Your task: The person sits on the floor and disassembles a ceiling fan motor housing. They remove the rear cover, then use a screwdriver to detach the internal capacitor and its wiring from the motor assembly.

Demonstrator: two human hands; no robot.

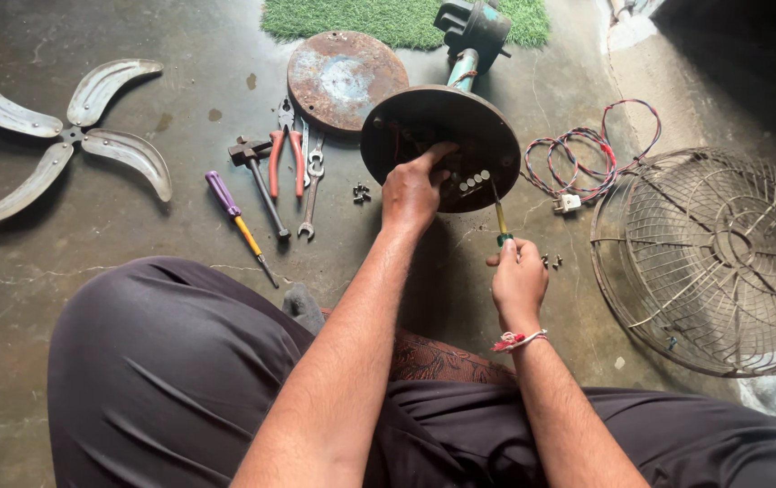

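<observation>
A: Status on the hands?

B: Left hand (pixel 413 192) has its fingers curled over the rim of the round fan base (pixel 439 147), gripping it. The base is tipped on edge on the concrete floor (pixel 180 117), underside toward the camera, with its teal pole (pixel 463 68) running away toward the green mat (pixel 379 18)

A: Right?

B: Right hand (pixel 518 282) is closed around the green handle of a screwdriver (pixel 500 220), just below and right of the base. The shaft points up, with its tip at the lower right of the base underside, next to a row of small pale button ends (pixel 473 183)

A: Loose hardware?

B: Small screws (pixel 361 192) lie just left of the base; a few more (pixel 551 261) lie below and right of it, beside the right hand

A: Tools?

B: All left of the base: orange-handled pliers (pixel 284 149), a spanner (pixel 312 185), a small hammer (pixel 259 176) and a purple and yellow screwdriver (pixel 236 220). A rusty round cover plate (pixel 345 77) lies up and left of the base, just beside its rim

A: Other parts?

B: A four-blade metal fan blade (pixel 67 136) lies far left of the base. A coil of red and white wire (pixel 587 154) with a small white plug lies right of the base, and a wire guard cage (pixel 713 262) lies further right. No packages or labels legible
</observation>
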